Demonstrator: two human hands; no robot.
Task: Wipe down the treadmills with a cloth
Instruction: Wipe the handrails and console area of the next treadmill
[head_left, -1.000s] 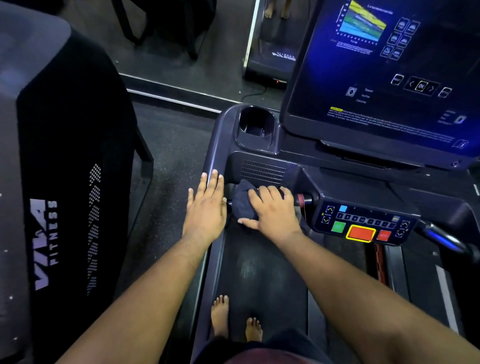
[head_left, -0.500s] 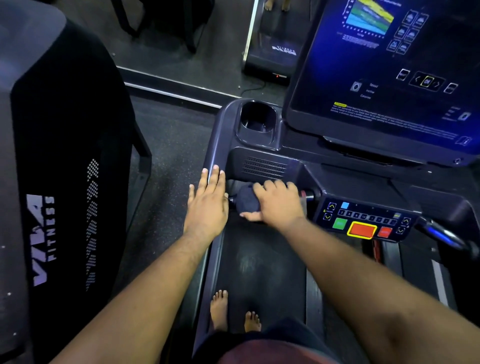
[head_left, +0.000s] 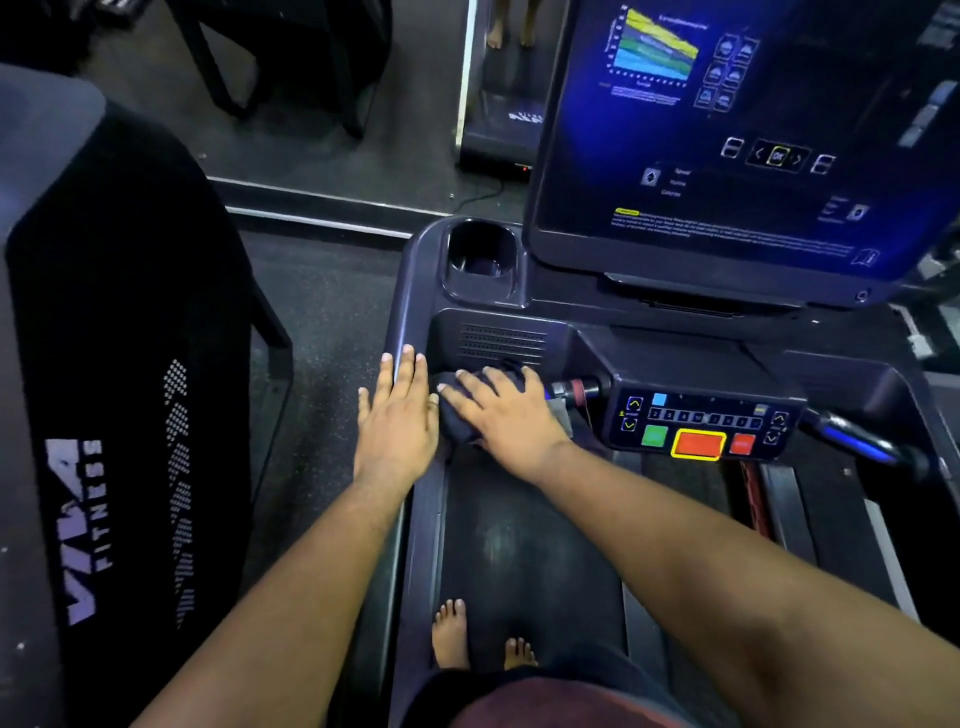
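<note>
I stand barefoot on the treadmill belt (head_left: 519, 545). My right hand (head_left: 506, 415) holds a dark cloth (head_left: 454, 423) and presses it on the bar just below the console's vent (head_left: 498, 343), fingers spread over the cloth. My left hand (head_left: 397, 421) lies flat on the left handrail (head_left: 410, 291), right beside the cloth. The lit screen (head_left: 727, 156) rises above and to the right of both hands.
A control panel (head_left: 696, 426) with green, red and orange buttons sits right of my right hand, a red-capped safety key (head_left: 576, 389) between them. A cup holder (head_left: 480, 260) is at the console's left corner. A black neighbouring machine (head_left: 119, 364) fills the left.
My right hand has slid the cloth a little left along the bar, toward my left hand, and its fingers have spread. My left hand stays on the rail.
</note>
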